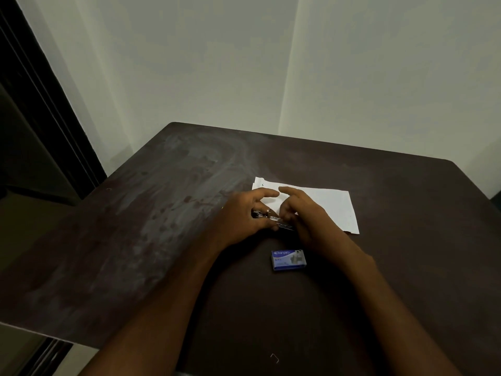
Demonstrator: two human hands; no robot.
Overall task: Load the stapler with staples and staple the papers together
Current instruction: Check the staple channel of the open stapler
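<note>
A small dark stapler (273,219) lies on the dark table between my two hands, mostly hidden by them. My left hand (244,215) grips its left end with the forefinger stretched out. My right hand (301,213) closes its fingers on the right end. White papers (330,204) lie flat just behind and to the right of my hands. A blue box of staples (288,259) lies shut on the table in front of the stapler, between my forearms.
The dark brown table (162,226) stands in a corner, with pale walls behind and to the right. Its left edge drops off toward a dark door frame (40,109). A loose bent staple (274,357) lies near the front edge.
</note>
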